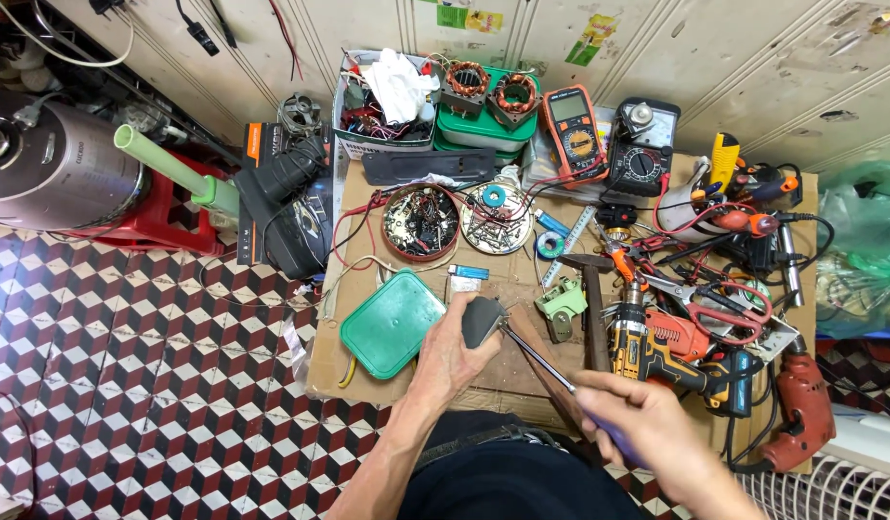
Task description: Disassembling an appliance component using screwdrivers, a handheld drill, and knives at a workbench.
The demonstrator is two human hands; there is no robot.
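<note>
Nearest the lens: right hand [638, 424], low right of centre, closed round a purple-blue screwdriver handle [614, 441]. Shaft [532, 358] runs up and left from that fist, long axis diagonal, tip meeting the small grey part [482, 321] at its right edge. Left hand [455, 361] clamps that grey part from below and left, fingers wrapped round its lower half, top and right side exposed. Grey part sits over the cardboard-covered worktop [508, 279], just right of a green square lid [392, 323], lifted rather than resting as far as can be told.

Key relation: grey part lies up-left of right hand, a full shaft length apart; left hand already on it, so left much nearer. Tool tip touching or just at the part's edge, exact contact point too small to read. Shaft axis points straight from right fist into the part.

Around: pale green plastic piece [561, 300] just right of the part, yellow-black cordless drill [657, 351] further right, red-handled scissors [729, 308] beyond. Two round tins of screws and bits [421, 223] above, orange multimeter [572, 120] and black meter [642, 144] near the wall. Red corded drill [801, 404] at far right edge. Patterned tile floor [146, 385] left of the worktop.
</note>
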